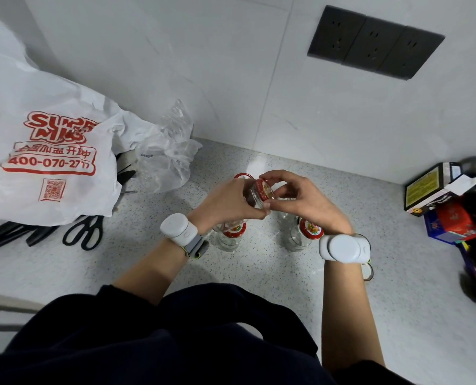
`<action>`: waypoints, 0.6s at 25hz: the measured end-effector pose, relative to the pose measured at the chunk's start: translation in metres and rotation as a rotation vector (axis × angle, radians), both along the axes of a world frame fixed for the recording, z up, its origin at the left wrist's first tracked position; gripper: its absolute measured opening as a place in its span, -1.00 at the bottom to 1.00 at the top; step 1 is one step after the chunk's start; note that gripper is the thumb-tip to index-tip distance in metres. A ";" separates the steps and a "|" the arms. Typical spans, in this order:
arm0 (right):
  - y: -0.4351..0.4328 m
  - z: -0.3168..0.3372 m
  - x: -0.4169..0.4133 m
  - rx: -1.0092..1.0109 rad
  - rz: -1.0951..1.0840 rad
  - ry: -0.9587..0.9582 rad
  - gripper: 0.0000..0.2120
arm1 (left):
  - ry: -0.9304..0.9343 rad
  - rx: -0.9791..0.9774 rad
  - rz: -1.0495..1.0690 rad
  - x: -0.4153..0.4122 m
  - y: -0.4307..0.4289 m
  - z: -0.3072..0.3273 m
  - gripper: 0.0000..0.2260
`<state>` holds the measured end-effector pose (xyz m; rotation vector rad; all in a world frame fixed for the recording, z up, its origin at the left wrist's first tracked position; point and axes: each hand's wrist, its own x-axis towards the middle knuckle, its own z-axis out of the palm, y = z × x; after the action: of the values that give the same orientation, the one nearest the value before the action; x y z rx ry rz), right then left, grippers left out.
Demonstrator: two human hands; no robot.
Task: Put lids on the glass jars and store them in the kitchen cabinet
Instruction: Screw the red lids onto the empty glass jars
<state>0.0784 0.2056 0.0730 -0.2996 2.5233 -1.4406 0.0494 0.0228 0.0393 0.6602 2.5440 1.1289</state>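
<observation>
I see a speckled grey stone desk (pixel 259 273) running into a corner of pale tiled wall, with a dark triple socket plate (pixel 375 41) set high on the right. On the left a crumpled white shopping bag (pixel 45 151) with red print slumps over the desk, and a clear crinkled plastic bag (pixel 167 157) lies just beside it. Black-handled scissors (pixel 84 232) lie flat below the white bag, near some dark knife handles (pixel 15 234) poking out from under it. At the right edge sits a stack of printed cartons (pixel 439 195) and a dark tangle I cannot make out.

My left hand (pixel 225 201) is wrapped around a small clear glass jar (pixel 252 197), tilted on its side above the desk; that grip is closed firmly on the glass. My right hand (pixel 300 198) pinches a round red metal lid (pixel 264 190) by its rim with fingertips (pixel 270 177), the grip closed on it and the lid pressed against the jar's mouth. I cannot tell whether the jar holds anything.

Below my wrists two more clear jars stand upright on the desk: a left jar (pixel 230 237) and a right jar (pixel 300 237), each with a red printed cap on top, apart from each other. Behind my left hand a red rim (pixel 242 175) peeks out. Both wrists carry white bands (pixel 178 227).
</observation>
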 end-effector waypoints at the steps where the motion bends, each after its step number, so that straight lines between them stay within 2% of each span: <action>1: -0.001 -0.001 0.000 0.007 0.001 -0.001 -0.53 | 0.004 -0.002 -0.003 0.000 0.000 0.000 -0.61; 7: -0.003 -0.006 -0.001 0.021 -0.038 0.005 -0.55 | 0.101 -0.045 0.010 0.004 0.001 0.002 -0.77; 9: -0.006 -0.008 -0.001 0.058 -0.056 -0.006 -0.55 | 0.117 -0.040 0.014 0.004 0.001 0.002 -0.76; 12: -0.009 -0.009 -0.001 0.103 -0.061 -0.011 -0.45 | 0.085 0.011 0.024 0.004 0.000 0.003 -0.76; 15: -0.008 -0.006 -0.001 0.015 -0.009 0.050 -0.42 | 0.034 0.082 0.041 0.002 -0.003 0.004 -0.73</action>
<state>0.0773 0.1972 0.0673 -0.3271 2.5771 -1.4340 0.0515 0.0201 0.0432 0.6557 2.5619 1.2523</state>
